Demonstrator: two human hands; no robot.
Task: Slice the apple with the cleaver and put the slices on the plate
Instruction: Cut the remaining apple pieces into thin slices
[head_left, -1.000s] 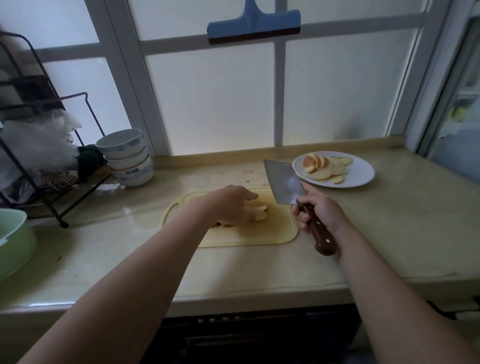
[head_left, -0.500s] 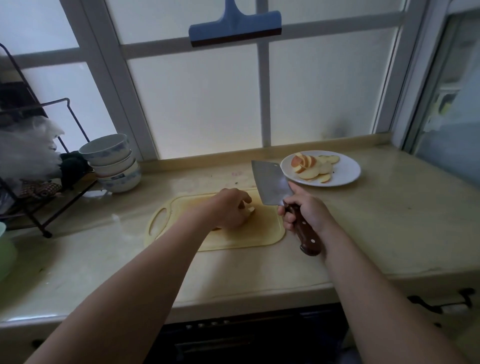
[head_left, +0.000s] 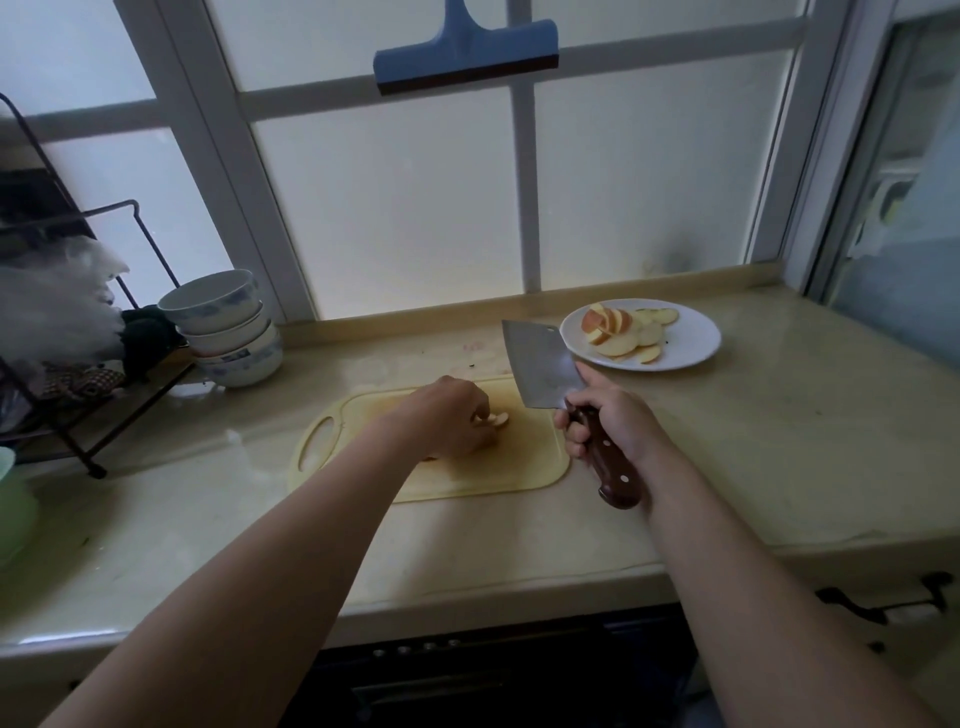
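Gripping a steel-bladed cleaver (head_left: 537, 364) by its dark brown riveted wooden handle, a person's right hand (head_left: 608, 423) holds the broad blade raised and tilted above the far right corner of a pale yellow plastic cutting board (head_left: 519, 470), fingers wrapped tight round the handle. The left hand (head_left: 449, 418) lies knuckles-up at the middle of the board, its fingers curled down over pale, cut apple pieces (head_left: 498, 419), of which only a few edges peep out beside the fingertips; how many pieces lie beneath it cannot be told. The blade hangs just to the right of that hand, apart from the fruit. A round white plate (head_left: 693, 340) sits on the beige stone desk (head_left: 779, 441) beyond the cleaver, near the window ledge, carrying a loose heap of red-skinned apple slices (head_left: 618, 332) on its left half. At the left, a stack of white bowls with blue patterns (head_left: 228, 327) stands beside a black wire rack (head_left: 78, 421), and the rim of a pale green container (head_left: 13, 504) shows at the frame's edge. A blue squeegee (head_left: 467, 52) hangs on the frosted window above.
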